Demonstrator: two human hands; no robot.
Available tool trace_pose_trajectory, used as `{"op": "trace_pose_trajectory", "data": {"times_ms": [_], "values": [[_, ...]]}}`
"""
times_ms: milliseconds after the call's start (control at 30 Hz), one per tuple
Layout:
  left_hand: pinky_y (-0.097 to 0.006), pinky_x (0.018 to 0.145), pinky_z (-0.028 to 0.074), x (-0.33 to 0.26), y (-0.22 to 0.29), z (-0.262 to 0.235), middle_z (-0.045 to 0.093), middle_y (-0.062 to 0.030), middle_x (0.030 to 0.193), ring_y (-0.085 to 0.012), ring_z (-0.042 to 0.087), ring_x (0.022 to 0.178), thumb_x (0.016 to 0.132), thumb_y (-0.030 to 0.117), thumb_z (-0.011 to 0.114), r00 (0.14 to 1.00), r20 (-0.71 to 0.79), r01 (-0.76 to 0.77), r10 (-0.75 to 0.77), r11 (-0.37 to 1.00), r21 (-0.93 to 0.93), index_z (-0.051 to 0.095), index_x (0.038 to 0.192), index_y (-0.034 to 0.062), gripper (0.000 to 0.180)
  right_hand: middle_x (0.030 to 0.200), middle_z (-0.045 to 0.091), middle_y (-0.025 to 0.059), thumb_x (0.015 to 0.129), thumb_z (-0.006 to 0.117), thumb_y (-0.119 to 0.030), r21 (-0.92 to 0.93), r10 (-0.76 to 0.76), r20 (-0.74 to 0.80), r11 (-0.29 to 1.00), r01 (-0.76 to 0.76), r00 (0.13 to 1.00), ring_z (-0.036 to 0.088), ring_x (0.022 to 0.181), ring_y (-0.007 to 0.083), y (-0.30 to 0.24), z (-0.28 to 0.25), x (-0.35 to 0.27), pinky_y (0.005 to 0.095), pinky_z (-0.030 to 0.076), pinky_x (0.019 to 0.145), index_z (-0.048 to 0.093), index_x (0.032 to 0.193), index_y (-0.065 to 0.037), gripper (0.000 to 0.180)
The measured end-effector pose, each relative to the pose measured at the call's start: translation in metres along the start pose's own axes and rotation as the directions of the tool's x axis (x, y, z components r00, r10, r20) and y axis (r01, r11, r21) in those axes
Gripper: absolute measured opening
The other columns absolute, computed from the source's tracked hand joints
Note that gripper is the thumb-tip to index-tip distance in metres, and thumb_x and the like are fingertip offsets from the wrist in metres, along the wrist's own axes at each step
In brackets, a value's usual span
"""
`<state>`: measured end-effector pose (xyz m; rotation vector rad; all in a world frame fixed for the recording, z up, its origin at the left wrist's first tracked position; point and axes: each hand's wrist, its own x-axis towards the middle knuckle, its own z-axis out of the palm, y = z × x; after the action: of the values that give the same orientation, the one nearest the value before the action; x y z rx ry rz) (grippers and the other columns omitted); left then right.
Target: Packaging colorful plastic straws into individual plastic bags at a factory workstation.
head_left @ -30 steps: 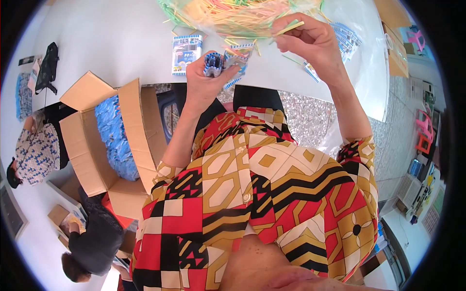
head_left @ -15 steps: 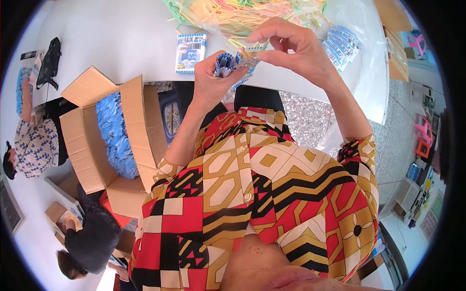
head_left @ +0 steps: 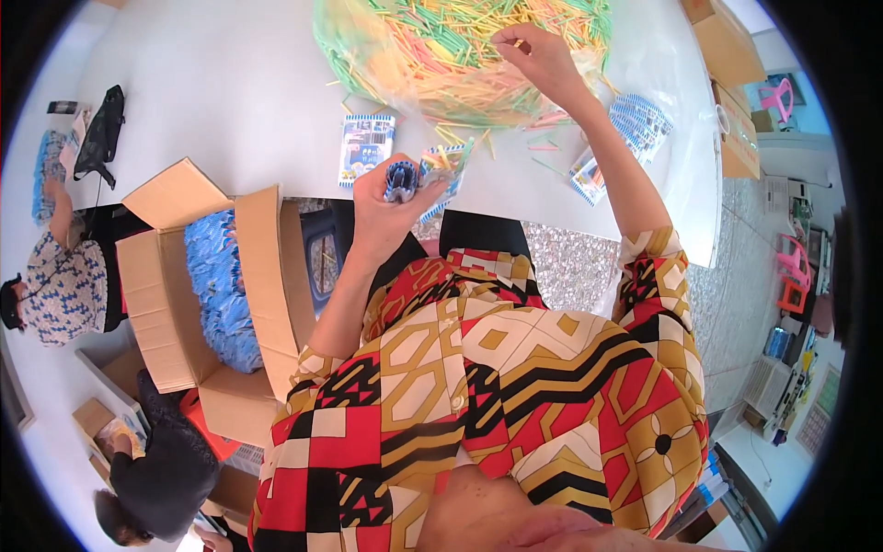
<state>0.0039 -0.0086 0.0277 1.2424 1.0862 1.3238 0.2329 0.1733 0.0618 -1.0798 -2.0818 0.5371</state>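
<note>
White tabletop (head_left: pixel 230 101) seen from above: left hand (head_left: pixel 391 198) fingers closed round small blue-white packet (head_left: pixel 432 170) w/ sticks poking out, right hand (head_left: pixel 543 60) pinching sticks from coloured stick pile (head_left: pixel 460 46); filling step, next likely needs sliding pinch into packet.

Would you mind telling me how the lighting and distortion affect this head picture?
Head view: bright, even light, the white table nearly washed out; fisheye bends the table edge and blackens the corners; the left hand, the right hand and the stick pile stay sharp.
</note>
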Motion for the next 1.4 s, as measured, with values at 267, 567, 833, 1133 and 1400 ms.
{"op": "trace_pose_trajectory", "data": {"times_ms": [267, 567, 833, 1133, 1400], "values": [[-0.021, 0.07, 0.047, -0.006, 0.003, -0.009, 0.066, -0.0028, 0.087, -0.0064, 0.058, 0.077, 0.075, -0.001, 0.07, 0.999, 0.022, 0.038, -0.04, 0.998, 0.056, 0.065, 0.094, -0.0021, 0.019, 0.075, 0.062, 0.0133, 0.078, 0.06, -0.027, -0.334, 0.021, 0.274, 0.94, 0.074, 0.962, 0.059, 0.067, 0.0272, -0.008, 0.044, 0.044, 0.0355, 0.047, 0.063, 0.064, 0.082, -0.005, 0.023], [-0.021, 0.052, 0.031, -0.002, -0.002, -0.015, 0.043, 0.0054, 0.061, -0.0046, 0.036, 0.058, 0.071, 0.005, 0.074, 0.999, -0.029, -0.025, 0.025, 1.0, -0.012, 0.048, 0.066, 0.0039, 0.026, 0.076, 0.063, 0.0156, 0.068, 0.064, -0.03, -0.49, 0.083, 0.312, 0.868, 0.085, 0.946, 0.06, 0.074, 0.0323, 0.02, 0.078, 0.08, 0.0432, 0.047, 0.064, 0.062, 0.076, -0.004, 0.027], [-0.022, 0.051, 0.031, -0.004, -0.001, -0.014, 0.043, 0.0055, 0.059, -0.0045, 0.036, 0.058, 0.072, 0.006, 0.074, 0.998, -0.043, -0.046, 0.044, 0.998, -0.033, 0.048, 0.065, 0.0039, 0.027, 0.073, 0.063, 0.0179, 0.066, 0.064, -0.022, -0.636, 0.279, 0.421, 0.769, 0.061, 0.863, 0.062, 0.071, 0.032, 0.005, 0.084, 0.094, 0.0395, 0.05, 0.065, 0.065, 0.074, -0.003, 0.021], [-0.021, 0.051, 0.03, -0.005, 0.0, -0.006, 0.043, 0.0068, 0.06, -0.0037, 0.035, 0.058, 0.072, 0.007, 0.075, 0.999, -0.037, -0.004, 0.003, 0.999, -0.035, 0.049, 0.065, 0.0045, 0.027, 0.058, 0.057, 0.0165, 0.064, 0.064, -0.024, -0.269, 0.027, 0.165, 0.963, 0.019, 0.986, 0.054, 0.051, 0.0266, 0.034, 0.059, 0.066, 0.0392, 0.042, 0.05, 0.058, 0.065, 0.0, 0.025], [-0.021, 0.05, 0.031, 0.003, -0.012, -0.005, 0.044, 0.006, 0.06, -0.0037, 0.035, 0.058, 0.072, 0.008, 0.075, 1.0, -0.025, -0.019, 0.018, 0.999, -0.026, 0.049, 0.065, 0.004, 0.028, 0.069, 0.061, 0.0052, 0.081, 0.063, -0.012, 0.352, 0.168, 0.078, 0.917, -0.185, 0.983, 0.058, 0.061, 0.0098, -0.079, -0.011, 0.018, 0.0234, 0.047, 0.055, 0.061, 0.078, 0.001, 0.014]]}}
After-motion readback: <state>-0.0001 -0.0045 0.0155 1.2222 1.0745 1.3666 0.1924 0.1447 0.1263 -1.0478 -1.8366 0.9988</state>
